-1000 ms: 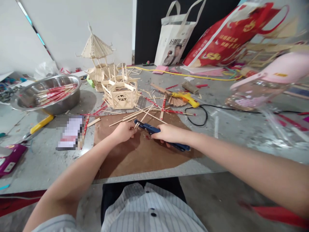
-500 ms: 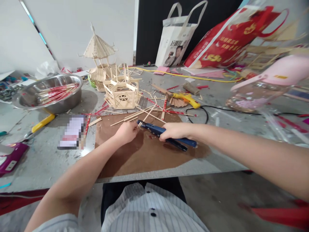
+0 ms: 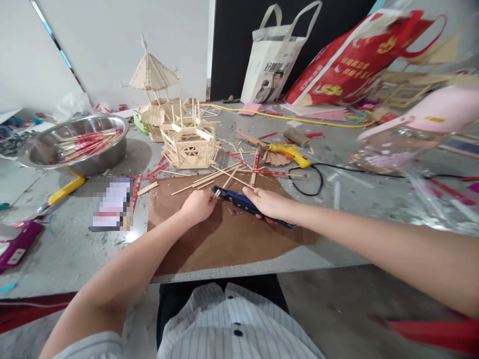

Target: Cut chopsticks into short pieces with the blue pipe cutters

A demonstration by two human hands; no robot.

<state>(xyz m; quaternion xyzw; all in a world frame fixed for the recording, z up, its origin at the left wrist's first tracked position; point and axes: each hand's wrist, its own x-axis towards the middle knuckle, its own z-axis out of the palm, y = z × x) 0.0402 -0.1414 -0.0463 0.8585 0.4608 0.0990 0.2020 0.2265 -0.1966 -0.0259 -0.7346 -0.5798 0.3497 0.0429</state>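
Note:
My right hand (image 3: 270,204) is wrapped round the handles of a pair of blue cutters (image 3: 239,200) lying low over a brown board (image 3: 224,234). The cutters' jaws point left toward my left hand (image 3: 198,204). My left hand pinches a thin wooden stick (image 3: 217,193) and holds its end right at the jaws. Loose wooden sticks (image 3: 217,175) lie fanned out just beyond both hands. Behind them stands a small hexagonal stick model (image 3: 189,142), with a stick pagoda (image 3: 153,80) further back.
A steel bowl (image 3: 41,154) of red-wrapped chopsticks sits at the left, a yellow-handled tool (image 3: 65,190) and a phone (image 3: 112,204) beside it. A yellow glue gun (image 3: 290,152) with a black cable lies at the right. Bags (image 3: 273,55) and a pink-lidded jar (image 3: 404,134) stand behind.
My right hand slid back toward the jaws and squeezed the cutter handles together; half a second ago the handles were spread apart. My left hand stayed at the jaws with the stick.

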